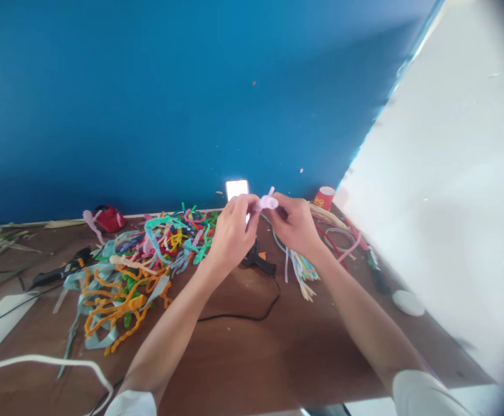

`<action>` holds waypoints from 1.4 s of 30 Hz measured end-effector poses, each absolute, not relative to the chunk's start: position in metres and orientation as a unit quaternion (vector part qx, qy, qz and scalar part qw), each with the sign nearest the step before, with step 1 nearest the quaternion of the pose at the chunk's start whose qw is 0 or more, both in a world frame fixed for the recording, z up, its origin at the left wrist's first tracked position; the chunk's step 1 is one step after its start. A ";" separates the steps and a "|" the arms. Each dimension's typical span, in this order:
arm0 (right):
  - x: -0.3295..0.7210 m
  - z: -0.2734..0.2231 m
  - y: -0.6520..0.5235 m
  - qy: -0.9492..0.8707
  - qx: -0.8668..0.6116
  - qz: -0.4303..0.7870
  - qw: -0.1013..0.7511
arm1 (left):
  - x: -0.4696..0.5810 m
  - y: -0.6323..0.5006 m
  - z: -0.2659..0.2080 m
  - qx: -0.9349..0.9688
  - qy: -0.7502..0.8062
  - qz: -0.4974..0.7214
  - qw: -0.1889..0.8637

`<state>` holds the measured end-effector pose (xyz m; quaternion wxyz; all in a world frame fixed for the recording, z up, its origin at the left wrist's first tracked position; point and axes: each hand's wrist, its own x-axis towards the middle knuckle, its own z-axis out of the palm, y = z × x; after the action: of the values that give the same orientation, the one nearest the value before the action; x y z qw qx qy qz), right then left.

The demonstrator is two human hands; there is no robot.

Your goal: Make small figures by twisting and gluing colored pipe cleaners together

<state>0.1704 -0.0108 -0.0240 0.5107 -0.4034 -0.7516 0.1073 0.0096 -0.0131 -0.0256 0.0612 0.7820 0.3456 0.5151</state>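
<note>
Out in front of me, my left hand [235, 230] and my right hand [294, 222] face each other above the table. Between their fingertips is a pale purple pipe cleaner [269, 202], bent into a small bundle with one end sticking up. Both hands are closed in a pinch on it; the fingertips partly cover it. Below and behind the hands lies a black glue gun [260, 263], partly hidden by my left hand. A phone with a bright screen [236, 187] leans at the wall just beyond my left hand.
Left of my arms is a tangled heap of coloured pipe cleaners [137, 306]. More pastel pipe cleaners [301, 268] lie under my right forearm. A red paper cup [323, 199] stands near the corner. A black cable [243, 316] crosses the brown table [252, 364]; a white cable [44, 359] curves at lower left.
</note>
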 end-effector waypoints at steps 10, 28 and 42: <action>0.180 -0.015 -0.008 -0.666 -0.353 0.370 0.543 | 0.008 -0.012 -0.022 0.678 0.329 0.578 0.312; 0.184 -0.028 0.001 -0.814 -0.356 -0.015 0.459 | 0.006 -0.006 -0.025 0.693 0.341 0.518 0.367; 0.170 -0.019 -0.008 -0.547 -0.363 0.571 0.493 | 0.009 -0.012 -0.025 0.786 0.337 0.512 0.087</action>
<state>0.1699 -0.0082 -0.0188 0.4927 -0.3631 -0.5472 0.5709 0.0092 -0.0123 -0.0248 0.0866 0.7857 0.3366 0.5118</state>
